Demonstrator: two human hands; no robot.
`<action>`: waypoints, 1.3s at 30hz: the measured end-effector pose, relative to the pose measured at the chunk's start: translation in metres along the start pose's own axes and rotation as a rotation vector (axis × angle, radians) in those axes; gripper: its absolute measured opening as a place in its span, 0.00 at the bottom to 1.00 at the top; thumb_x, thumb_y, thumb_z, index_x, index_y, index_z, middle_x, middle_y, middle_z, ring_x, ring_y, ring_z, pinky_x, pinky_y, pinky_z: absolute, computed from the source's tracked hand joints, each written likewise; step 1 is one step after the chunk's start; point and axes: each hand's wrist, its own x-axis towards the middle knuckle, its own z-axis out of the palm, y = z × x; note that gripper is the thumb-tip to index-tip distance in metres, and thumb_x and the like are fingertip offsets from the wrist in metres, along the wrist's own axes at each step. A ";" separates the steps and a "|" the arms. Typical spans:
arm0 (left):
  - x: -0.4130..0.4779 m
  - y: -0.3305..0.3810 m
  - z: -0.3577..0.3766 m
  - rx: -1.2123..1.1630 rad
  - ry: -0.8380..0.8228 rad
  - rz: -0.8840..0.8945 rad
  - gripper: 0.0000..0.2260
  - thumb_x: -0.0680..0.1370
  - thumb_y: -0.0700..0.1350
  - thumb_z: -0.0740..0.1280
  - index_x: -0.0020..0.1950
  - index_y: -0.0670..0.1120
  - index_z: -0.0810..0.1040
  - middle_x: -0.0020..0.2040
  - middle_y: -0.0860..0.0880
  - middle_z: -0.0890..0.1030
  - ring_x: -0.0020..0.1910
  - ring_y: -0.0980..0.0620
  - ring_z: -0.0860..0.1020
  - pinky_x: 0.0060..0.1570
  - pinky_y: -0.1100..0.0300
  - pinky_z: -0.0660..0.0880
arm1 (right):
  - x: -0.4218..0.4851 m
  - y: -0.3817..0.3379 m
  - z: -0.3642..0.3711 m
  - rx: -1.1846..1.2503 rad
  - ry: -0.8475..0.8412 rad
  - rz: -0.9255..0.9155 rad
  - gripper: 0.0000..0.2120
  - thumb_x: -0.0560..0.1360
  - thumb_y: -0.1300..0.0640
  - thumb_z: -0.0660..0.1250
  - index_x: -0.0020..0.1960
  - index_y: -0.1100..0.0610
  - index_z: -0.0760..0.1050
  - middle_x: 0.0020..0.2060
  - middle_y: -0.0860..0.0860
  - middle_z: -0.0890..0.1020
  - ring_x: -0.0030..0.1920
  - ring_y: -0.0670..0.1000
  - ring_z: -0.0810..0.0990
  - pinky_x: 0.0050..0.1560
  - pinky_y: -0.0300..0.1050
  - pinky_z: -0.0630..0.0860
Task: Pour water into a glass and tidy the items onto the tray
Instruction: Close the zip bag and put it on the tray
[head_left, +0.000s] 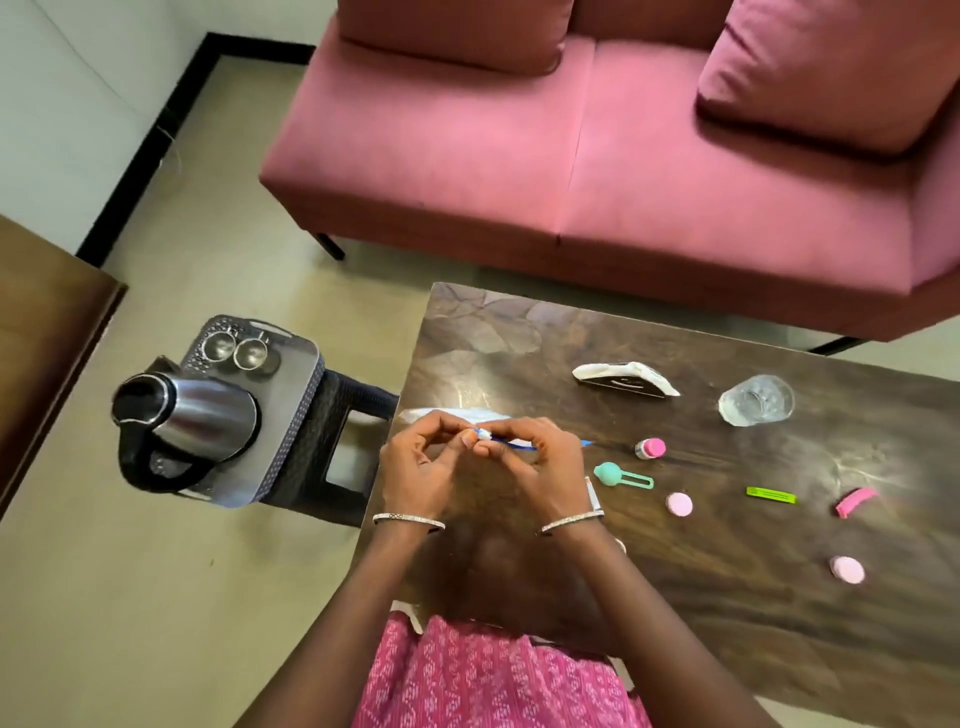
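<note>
- Two hands meet over the near left corner of the counter (675, 597). The left grip (421, 462) is closed, pinching the white tip (484, 434) of a thin blue stick (519, 443). The right grip (540, 462) is curled round the stick's shaft.
- I cannot tell what the stick is. It looks light and stiff, and is narrow enough to twist out of a loose pinch, so holding it mid-shaft seems steadier than holding it at the tip.
- The glass (756, 400) stands upright on the far right of the counter, well apart from both hands. Whether it holds water is unclear. It is likely smooth, breakable and heavier when filled, so it is best gripped round the wall below the rim.
- The steel jug (192, 410) sits on the tray (306, 364) with two steel cups (250, 353) behind it. The tray rests on a dark stool (343, 467) just left of the counter. The jug looks like the heaviest piece and should be lifted by its black handle.
- Small items lie loose on the counter: a pink-capped bottle (650, 448), a teal piece (621, 478), two pink discs (679, 504), a green clip (771, 495) and a pink hair clip (854, 501). All look light and hard, and a fingertip pinch should do. The flat discs may need sliding to the edge to lift.
- The napkin holder (623, 379) stands beyond them, and its paper is soft and easily crushed.
</note>
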 end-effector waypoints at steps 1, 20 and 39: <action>-0.002 0.006 -0.008 0.005 -0.009 0.028 0.04 0.73 0.40 0.74 0.41 0.49 0.82 0.38 0.54 0.84 0.41 0.54 0.82 0.45 0.59 0.78 | -0.006 -0.011 0.000 0.020 0.019 -0.010 0.05 0.70 0.56 0.77 0.46 0.52 0.86 0.40 0.37 0.85 0.46 0.36 0.80 0.52 0.34 0.74; -0.031 0.052 -0.151 -0.368 0.054 0.151 0.08 0.79 0.37 0.65 0.43 0.48 0.76 0.36 0.49 0.84 0.37 0.51 0.81 0.43 0.53 0.77 | -0.092 -0.111 -0.010 -0.201 0.440 -0.200 0.06 0.67 0.56 0.80 0.42 0.50 0.87 0.38 0.44 0.85 0.48 0.45 0.82 0.52 0.46 0.79; -0.096 0.067 -0.211 -0.664 0.005 0.290 0.02 0.80 0.43 0.65 0.49 0.47 0.76 0.33 0.46 0.81 0.32 0.47 0.81 0.37 0.57 0.80 | -0.143 -0.155 0.025 0.610 0.111 -0.121 0.11 0.72 0.60 0.72 0.51 0.64 0.79 0.42 0.59 0.88 0.43 0.51 0.87 0.47 0.38 0.81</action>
